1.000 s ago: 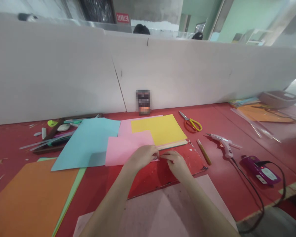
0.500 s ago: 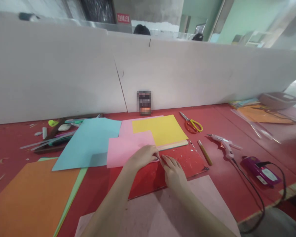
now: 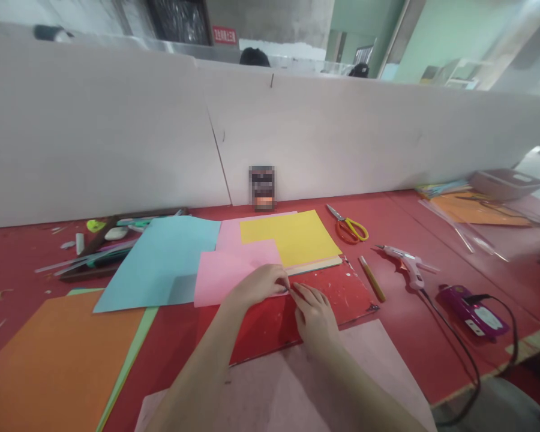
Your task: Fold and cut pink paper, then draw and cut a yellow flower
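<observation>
A folded pink sheet of paper (image 3: pixel 227 271) lies on a red cutting mat (image 3: pixel 337 291) in the middle of the table. My left hand (image 3: pixel 258 284) rests on the pink sheet's near right corner, fingers curled and pinching its edge. My right hand (image 3: pixel 315 315) lies on the mat just right of that corner, its fingertips meeting the left hand's at the paper's edge. A yellow sheet (image 3: pixel 292 235) lies behind the pink one, a light blue sheet (image 3: pixel 162 258) to its left.
An orange sheet (image 3: pixel 58 360) over a green one lies near left. Scissors (image 3: pixel 351 227), a pen (image 3: pixel 371 278), a glue gun (image 3: pixel 407 264) and a purple device (image 3: pixel 474 312) with a cable sit at right. A tool tray (image 3: pixel 99 249) is far left. A white partition (image 3: pixel 297 138) stands behind.
My right hand has drawn back a little toward me and turned, its fingertips now pointing at the pink sheet's corner. The left hand stays on the corner.
</observation>
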A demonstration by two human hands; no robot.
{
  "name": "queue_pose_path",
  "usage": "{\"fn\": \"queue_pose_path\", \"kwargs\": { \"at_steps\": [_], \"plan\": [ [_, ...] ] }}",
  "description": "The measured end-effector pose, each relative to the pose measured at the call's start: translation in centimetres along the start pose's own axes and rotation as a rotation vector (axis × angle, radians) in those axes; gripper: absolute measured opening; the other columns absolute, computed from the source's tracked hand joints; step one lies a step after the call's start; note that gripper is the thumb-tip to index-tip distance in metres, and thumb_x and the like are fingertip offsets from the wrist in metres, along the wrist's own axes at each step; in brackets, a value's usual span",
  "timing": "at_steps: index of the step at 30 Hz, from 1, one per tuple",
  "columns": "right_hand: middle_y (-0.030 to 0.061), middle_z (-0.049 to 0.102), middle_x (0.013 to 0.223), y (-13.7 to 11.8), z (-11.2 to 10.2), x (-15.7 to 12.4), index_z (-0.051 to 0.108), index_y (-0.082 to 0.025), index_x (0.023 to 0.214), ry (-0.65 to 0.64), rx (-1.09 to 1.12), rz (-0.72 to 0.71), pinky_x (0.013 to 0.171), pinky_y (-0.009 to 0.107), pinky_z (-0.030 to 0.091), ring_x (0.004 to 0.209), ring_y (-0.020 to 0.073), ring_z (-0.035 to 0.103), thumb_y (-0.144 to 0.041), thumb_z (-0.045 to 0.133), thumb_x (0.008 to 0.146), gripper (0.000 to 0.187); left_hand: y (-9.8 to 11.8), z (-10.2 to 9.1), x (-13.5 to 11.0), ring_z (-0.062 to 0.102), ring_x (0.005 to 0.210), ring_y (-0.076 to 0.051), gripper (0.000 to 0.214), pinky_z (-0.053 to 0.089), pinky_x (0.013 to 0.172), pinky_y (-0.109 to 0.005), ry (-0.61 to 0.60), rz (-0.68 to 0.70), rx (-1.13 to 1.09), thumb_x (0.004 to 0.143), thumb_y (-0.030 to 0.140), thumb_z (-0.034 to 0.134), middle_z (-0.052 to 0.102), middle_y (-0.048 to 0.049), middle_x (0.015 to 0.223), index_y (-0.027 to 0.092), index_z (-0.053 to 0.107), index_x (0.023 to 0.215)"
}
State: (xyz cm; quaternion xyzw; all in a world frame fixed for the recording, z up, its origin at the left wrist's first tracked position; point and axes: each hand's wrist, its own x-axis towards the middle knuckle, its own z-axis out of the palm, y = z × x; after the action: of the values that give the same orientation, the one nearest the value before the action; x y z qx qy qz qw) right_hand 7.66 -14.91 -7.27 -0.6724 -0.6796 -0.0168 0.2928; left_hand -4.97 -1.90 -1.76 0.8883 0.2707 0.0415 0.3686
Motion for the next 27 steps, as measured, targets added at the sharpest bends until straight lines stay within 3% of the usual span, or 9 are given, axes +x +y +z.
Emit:
{"fn": "queue_pose_path", "kwargs": {
  "at_steps": [12, 16, 27],
  "plan": [
    [0.0066, 0.062, 0.115, -0.3, 0.2, 0.1, 0.061, -0.017, 0.112, -0.007, 0.027, 0.029, 0.095, 0.038, 0.04, 0.105, 0.0215, 0.052, -0.003, 0.043, 0.075, 0.044, 2.0, -0.5, -0.6, 0.057, 0.076, -0.018, 0.01, 0.038, 0.064, -0.025, 0.007, -0.008, 0.229, 0.071, 0.019, 0.059, 0.064, -0.0026, 0.079, 0.019, 0.066, 0.078],
    [0.0085, 0.062, 0.114, -0.4, 0.0, 0.2, 0.061, -0.014, 0.112, -0.009, 0.048, 0.041, 0.094, 0.039, 0.041, 0.105, 0.0223, 0.052, -0.002, 0.042, 0.074, 0.044, 2.5, -0.6, -0.5, 0.056, 0.076, -0.018, 0.011, 0.037, 0.063, -0.025, 0.006, 0.021, 0.291, 0.076, 0.018, 0.056, 0.062, -0.0038, 0.079, 0.018, 0.066, 0.076],
    [0.0059, 0.068, 0.087, 2.4, -0.5, 1.0, 0.068, -0.019, 0.084, 0.133, 0.486, 0.269, 0.081, 0.033, 0.049, 0.084, 0.0174, 0.062, -0.006, 0.04, 0.072, 0.033, 2.2, -0.5, -0.4, 0.059, 0.08, -0.019, 0.014, 0.039, 0.067, -0.025, 0.0, 0.033, 0.299, 0.079, 0.02, 0.055, 0.065, -0.0043, 0.078, 0.019, 0.069, 0.078]
  ]
}}
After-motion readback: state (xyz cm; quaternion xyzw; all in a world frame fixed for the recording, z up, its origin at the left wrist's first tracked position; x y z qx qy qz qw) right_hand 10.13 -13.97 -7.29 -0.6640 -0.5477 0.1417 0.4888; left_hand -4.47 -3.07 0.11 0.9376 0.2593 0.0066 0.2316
